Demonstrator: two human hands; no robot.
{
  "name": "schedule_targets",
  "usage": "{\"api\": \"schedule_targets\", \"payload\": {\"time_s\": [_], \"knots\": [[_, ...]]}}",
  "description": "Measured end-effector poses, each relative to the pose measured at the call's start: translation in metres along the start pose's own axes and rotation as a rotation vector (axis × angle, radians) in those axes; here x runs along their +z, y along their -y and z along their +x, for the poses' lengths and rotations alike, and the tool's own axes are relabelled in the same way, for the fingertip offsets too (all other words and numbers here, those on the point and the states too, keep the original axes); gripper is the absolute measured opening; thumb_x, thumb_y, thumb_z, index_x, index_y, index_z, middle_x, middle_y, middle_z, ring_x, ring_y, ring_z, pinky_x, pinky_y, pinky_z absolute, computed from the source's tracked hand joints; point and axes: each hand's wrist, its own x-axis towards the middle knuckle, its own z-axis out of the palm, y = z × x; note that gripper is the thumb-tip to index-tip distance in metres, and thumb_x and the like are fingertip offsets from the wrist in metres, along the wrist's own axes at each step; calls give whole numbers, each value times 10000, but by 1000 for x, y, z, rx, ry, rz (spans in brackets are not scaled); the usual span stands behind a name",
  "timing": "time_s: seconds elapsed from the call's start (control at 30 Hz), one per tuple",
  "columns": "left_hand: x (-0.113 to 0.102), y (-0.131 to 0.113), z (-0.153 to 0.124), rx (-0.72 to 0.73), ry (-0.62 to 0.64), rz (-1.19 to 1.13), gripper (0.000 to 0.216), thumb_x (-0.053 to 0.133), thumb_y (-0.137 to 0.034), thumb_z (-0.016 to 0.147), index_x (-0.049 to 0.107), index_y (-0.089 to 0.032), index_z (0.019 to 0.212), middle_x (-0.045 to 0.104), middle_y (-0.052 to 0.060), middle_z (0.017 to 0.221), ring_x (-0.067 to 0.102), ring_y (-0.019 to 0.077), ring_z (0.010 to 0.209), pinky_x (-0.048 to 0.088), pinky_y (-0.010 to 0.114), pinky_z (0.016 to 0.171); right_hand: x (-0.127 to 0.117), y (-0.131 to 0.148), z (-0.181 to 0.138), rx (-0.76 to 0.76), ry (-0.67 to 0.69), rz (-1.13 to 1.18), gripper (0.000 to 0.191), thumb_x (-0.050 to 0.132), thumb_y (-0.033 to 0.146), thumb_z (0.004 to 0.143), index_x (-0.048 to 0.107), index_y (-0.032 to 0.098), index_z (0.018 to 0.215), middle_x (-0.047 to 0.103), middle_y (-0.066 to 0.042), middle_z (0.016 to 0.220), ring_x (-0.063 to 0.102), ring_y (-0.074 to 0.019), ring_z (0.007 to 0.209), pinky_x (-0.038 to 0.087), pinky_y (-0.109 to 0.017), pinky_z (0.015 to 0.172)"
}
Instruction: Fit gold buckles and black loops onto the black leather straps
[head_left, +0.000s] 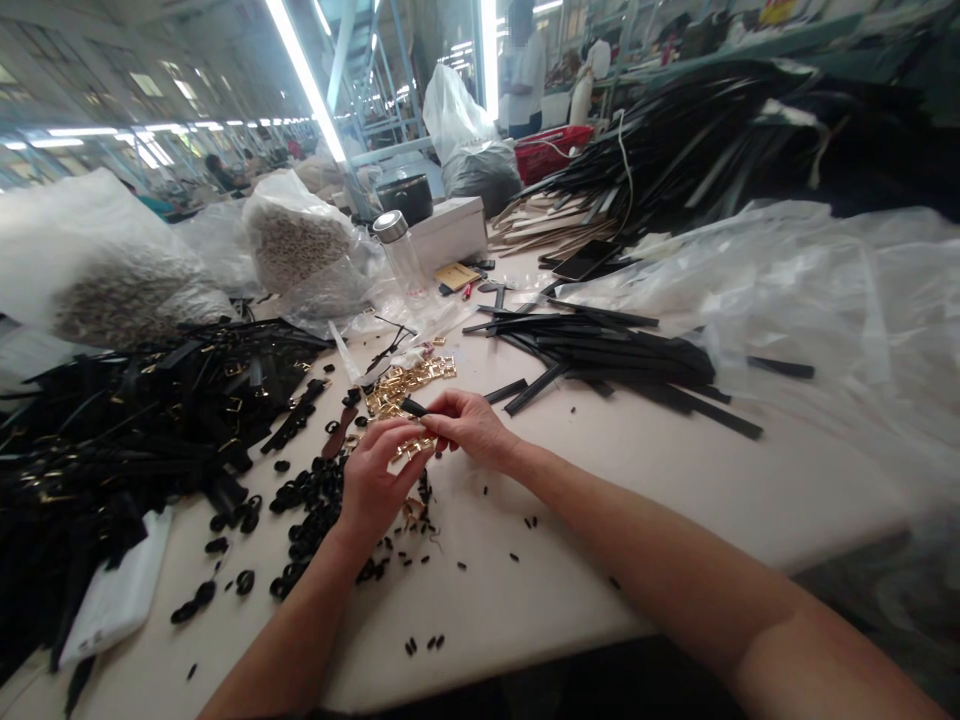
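Observation:
My right hand (471, 424) is closed in a pinch on the end of a short black strap (414, 407), held just above the white table (570, 590). My left hand (377, 477) meets it from the left, fingers curled around a gold buckle (413, 446) at the strap. Right behind the hands lies a heap of gold buckles (409, 382). Small black loops (309, 500) are scattered under and left of my left wrist.
A big pile of finished black straps with gold buckles (127, 430) fills the left. Loose black strips (615, 355) lie to the right, clear plastic sheeting (825, 300) beyond. Bags of metal parts (300, 240), a bottle (401, 250) and a white box (450, 228) stand behind. A person (527, 70) stands far back.

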Motion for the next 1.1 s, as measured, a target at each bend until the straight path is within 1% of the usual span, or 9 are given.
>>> {"api": "schedule_targets", "payload": {"time_s": [0.1,0.23,0.37,0.47,0.57,0.67,0.77,0.9,1.1], "knots": [[-2,1,2,110,46,93,75,677,-249,838,705,-255,907,699,42,980,663,197,924,533,362,878,1,1,-1,28,-14,-34,116,705,205,738,601,155,733,589,50,519,566,-69,442,403,-148,407],[-3,4,1,43,50,56,53,671,-264,839,712,-244,867,715,41,948,663,195,887,525,354,860,2,5,-3,63,12,-29,97,684,188,770,597,152,744,603,44,517,588,-75,448,410,-141,404],[-2,7,-1,-278,-24,-219,113,697,-320,810,709,-213,843,701,26,850,644,176,787,525,313,763,1,5,-3,62,17,-49,87,655,197,811,593,148,776,659,14,605,605,-68,455,408,-129,387],[-1,10,0,-529,-107,-496,174,721,-352,783,708,-183,825,691,14,807,620,135,701,514,263,682,-1,1,-1,0,-4,-142,85,669,196,800,606,146,773,660,11,654,603,-62,470,442,-136,408],[-3,12,3,-699,-203,-708,230,779,-368,714,693,-165,780,695,10,790,621,112,668,511,232,643,-5,-5,1,-86,-21,-221,89,670,214,798,614,152,767,648,19,669,597,-67,487,495,-170,456],[-5,13,7,-806,-257,-862,300,834,-379,631,666,-158,745,701,1,766,632,97,631,513,207,597,-6,-8,2,-137,-30,-322,68,659,211,797,622,158,773,646,23,674,592,-71,490,489,-183,469],[-7,13,9,-857,-292,-945,333,866,-362,585,652,-158,737,708,-3,763,648,92,627,515,187,576,-6,-6,0,-149,-19,-355,47,650,194,789,624,162,766,635,30,659,581,-68,480,476,-183,468],[-8,15,10,-877,-326,-994,320,869,-336,589,648,-161,740,718,0,783,677,102,667,519,172,573,-3,2,-4,-108,22,-258,65,643,199,776,606,161,739,635,29,619,563,-69,451,456,-179,437],[-5,12,9,-791,-324,-993,280,841,-344,649,649,-168,753,725,0,787,687,110,699,553,207,663,6,10,-13,55,259,-41,160,667,269,774,564,160,718,642,32,581,523,-49,413,358,-145,384]]}}
